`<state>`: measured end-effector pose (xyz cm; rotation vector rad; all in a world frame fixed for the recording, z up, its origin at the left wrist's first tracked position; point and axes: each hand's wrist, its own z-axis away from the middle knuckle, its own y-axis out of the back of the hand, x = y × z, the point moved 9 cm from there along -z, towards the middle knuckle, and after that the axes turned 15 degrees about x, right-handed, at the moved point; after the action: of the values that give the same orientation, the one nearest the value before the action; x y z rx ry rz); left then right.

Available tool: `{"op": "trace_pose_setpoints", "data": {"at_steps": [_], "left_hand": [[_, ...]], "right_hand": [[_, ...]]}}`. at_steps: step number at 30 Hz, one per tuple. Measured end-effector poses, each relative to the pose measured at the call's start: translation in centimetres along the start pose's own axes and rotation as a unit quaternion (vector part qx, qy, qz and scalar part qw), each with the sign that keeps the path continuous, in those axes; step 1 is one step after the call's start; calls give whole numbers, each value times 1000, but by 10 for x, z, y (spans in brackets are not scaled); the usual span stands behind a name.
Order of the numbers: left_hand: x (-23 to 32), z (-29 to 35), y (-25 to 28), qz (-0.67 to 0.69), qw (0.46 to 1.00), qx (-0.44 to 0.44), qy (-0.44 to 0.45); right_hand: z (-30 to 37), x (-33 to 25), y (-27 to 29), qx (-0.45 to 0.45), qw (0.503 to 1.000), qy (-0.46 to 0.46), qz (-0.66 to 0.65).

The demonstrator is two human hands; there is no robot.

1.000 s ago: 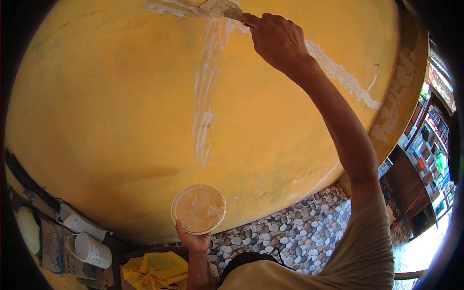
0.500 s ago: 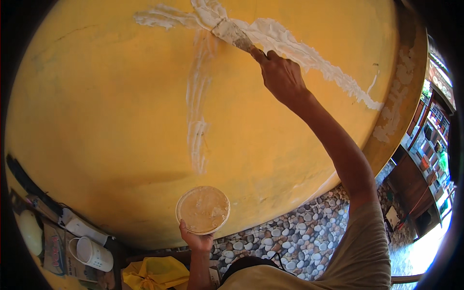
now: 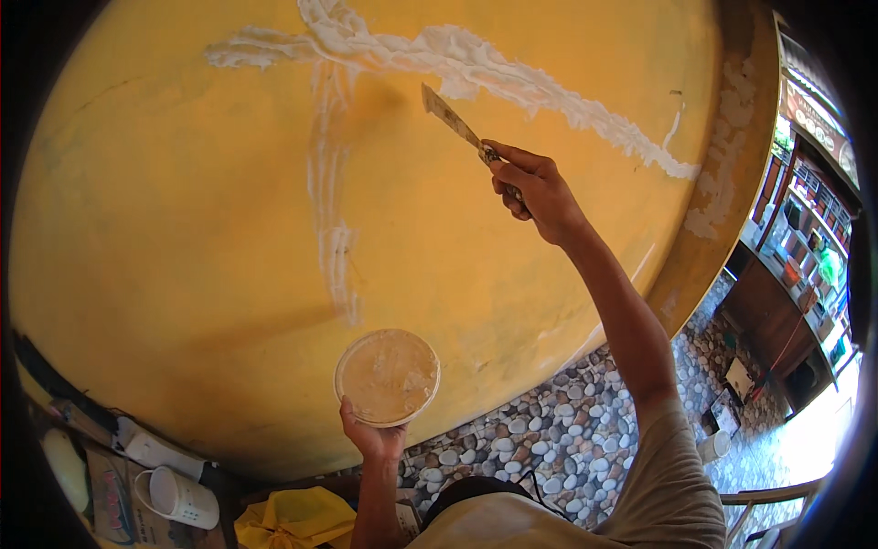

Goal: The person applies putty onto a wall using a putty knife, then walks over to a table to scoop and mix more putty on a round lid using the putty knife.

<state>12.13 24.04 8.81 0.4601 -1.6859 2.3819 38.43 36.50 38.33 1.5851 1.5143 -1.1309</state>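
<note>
The person's right hand [image 3: 540, 194] was closed firmly round the handle of a putty knife [image 3: 450, 115], thumb and forefinger up near the base of the blade. From that grip the blade slanted up and to the left, its tip just below a thick, ragged band of white filler [image 3: 462, 57]; whether it met the wall I couldn't tell. The band crossed above the hand, running down to the right beyond it. Left of the grip, a thinner, streaky strip of filler [image 3: 329, 197] dropped down the yellow wall [image 3: 206, 206].

Well below and to the left of the knife hand, the left hand [image 3: 375, 441] was grasping a pale round container [image 3: 402, 423] from beneath, thumb up against the rim, the other fingers mostly hidden. Its upper face, turned toward me, was smeared and crusted in patches.

Just below the left hand's grip, to the left, sat a crumpled yellow bag [image 3: 294, 520]. Farther left was a white bucket [image 3: 194, 501] tipped at an angle, beside a cardboard box [image 3: 114, 494]. To the right of that same hand spread a pebble-patterned floor [image 3: 549, 430], reaching below the right forearm.
</note>
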Motion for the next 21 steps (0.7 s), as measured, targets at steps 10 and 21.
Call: {"op": "trace_pose_setpoints", "data": {"at_steps": [10,21], "left_hand": [[17,9,34,13,999,23,-23],[28,8,40,14,999,29,-35]], "right_hand": [[-31,-52,-35,173,919,338,104],[-20,10,-98,257,782,399,404]]}}
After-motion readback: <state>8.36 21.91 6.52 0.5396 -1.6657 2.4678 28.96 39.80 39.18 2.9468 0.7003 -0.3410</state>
